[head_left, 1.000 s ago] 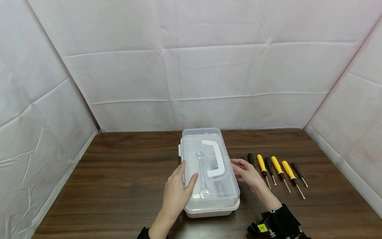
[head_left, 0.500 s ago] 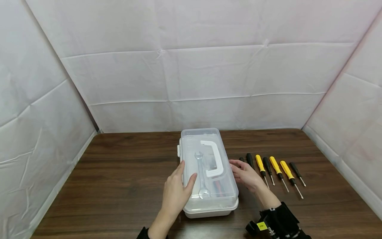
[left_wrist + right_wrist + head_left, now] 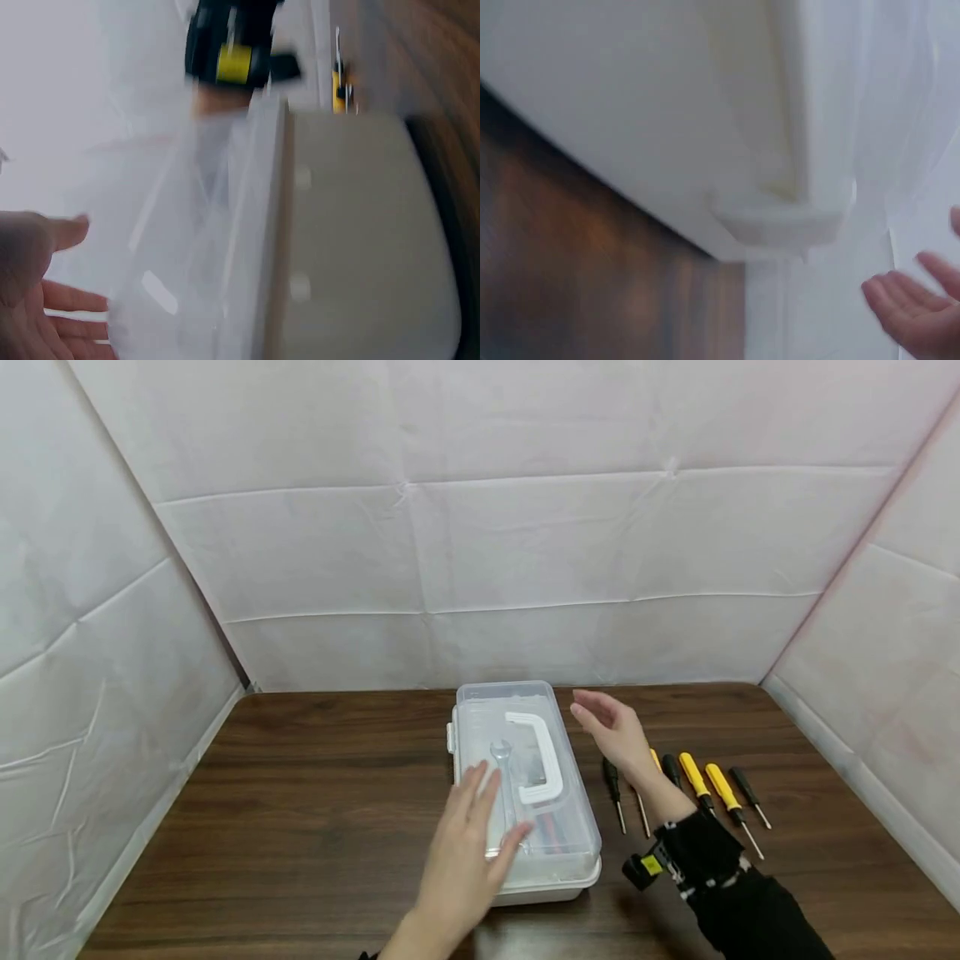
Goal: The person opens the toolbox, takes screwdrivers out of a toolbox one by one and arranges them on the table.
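A toolbox (image 3: 566, 856) with a clear lid and a white base stands closed on the table. A white carry handle (image 3: 553, 760) lies flat on its lid, and a wrench (image 3: 502, 755) shows through the plastic. My left hand (image 3: 467, 852), fingers spread, is over the near left part of the box; the left wrist view shows the fingertips at the lid, contact unclear. Right of the box's far half, my right hand (image 3: 617, 735) hangs in the air with loosely bent fingers and holds nothing. In the right wrist view it is apart from the box and its side latch (image 3: 780, 221).
To the right of the box lie several screwdrivers, among them a yellow one (image 3: 722, 787) and a black one (image 3: 611, 778); my right forearm partly covers the row. White cloth walls (image 3: 480, 543) enclose the wooden table (image 3: 322, 810) at the back and sides.
My right hand has left the box's right side and moved up and away toward the back. The left hand has shifted from the left edge over the lid. The box stays put.
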`<state>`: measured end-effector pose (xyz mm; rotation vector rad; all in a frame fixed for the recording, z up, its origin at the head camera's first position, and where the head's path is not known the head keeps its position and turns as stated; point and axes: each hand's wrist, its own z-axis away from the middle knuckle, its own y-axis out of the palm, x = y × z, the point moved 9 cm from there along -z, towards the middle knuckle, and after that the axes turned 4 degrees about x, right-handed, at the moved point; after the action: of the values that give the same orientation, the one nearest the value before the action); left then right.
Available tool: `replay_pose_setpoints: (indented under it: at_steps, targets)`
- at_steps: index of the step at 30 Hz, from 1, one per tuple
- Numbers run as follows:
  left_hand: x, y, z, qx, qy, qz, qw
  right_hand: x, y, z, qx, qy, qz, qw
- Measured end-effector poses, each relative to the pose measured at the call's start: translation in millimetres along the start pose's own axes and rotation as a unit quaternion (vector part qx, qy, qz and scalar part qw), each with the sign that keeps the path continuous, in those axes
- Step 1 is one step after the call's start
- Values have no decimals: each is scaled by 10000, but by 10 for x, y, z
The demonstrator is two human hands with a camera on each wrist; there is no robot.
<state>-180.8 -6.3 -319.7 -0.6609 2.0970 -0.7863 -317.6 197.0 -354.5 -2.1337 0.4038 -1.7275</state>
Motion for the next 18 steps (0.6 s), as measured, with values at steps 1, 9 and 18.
replay_pose_setpoints:
  at_steps: [1,9,18]
  targets:
    - [-101,18,20,0,310,-119,9994,42,-8,-59,2,-143,147,9998]
    - [-444,294,170,141,1478,-1219,9814,92,247,-436,971,-456,1293,9858]
    - [-402,383,191,231,1380,-1781,9740,11,400,-516,1561,-497,969,9817]
